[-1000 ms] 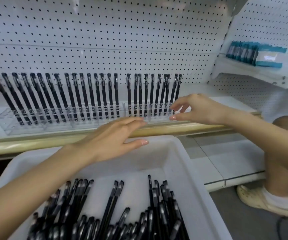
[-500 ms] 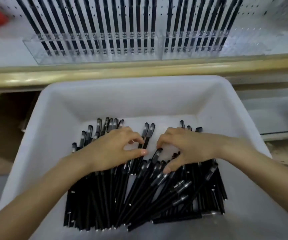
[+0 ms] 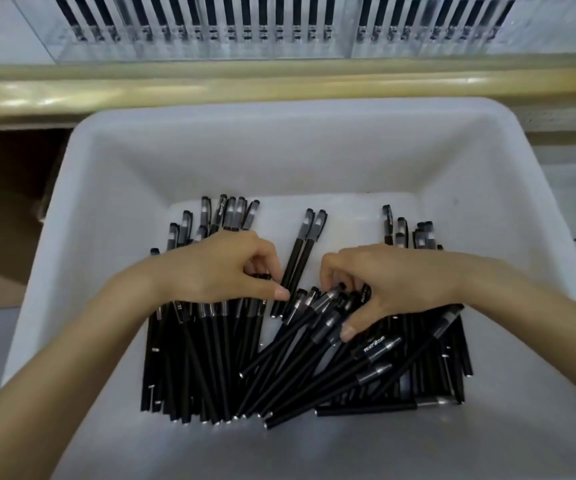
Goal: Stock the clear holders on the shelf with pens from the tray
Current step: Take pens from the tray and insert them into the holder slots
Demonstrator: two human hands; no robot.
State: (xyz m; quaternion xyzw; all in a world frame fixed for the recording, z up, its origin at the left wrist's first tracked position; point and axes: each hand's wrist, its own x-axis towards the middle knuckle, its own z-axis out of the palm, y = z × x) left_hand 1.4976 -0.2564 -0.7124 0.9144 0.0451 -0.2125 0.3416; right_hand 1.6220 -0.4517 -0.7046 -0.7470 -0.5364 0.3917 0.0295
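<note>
A white plastic tray (image 3: 279,157) holds a loose pile of black pens (image 3: 206,362) with grey-banded caps. Both hands are down in the tray on top of the pile. My left hand (image 3: 217,268) lies over the left bundle, its fingers curled on pens and its thumb stretched toward a pair of pens (image 3: 297,261) in the middle. My right hand (image 3: 397,278) curls its fingers round several pen caps, thumb pressed on the slanted pens below. The clear holders (image 3: 352,51) on the shelf above hold a row of upright black pens.
A gold-coloured shelf edge strip (image 3: 279,86) runs between the tray and the holders. The far part of the tray floor (image 3: 348,216) shows white between pen groups. A brown floor area (image 3: 5,188) lies left of the tray.
Both hands came down from the shelf holders into the tray. Since half a second ago their fingers have curled tighter on the pens and the view has moved closer.
</note>
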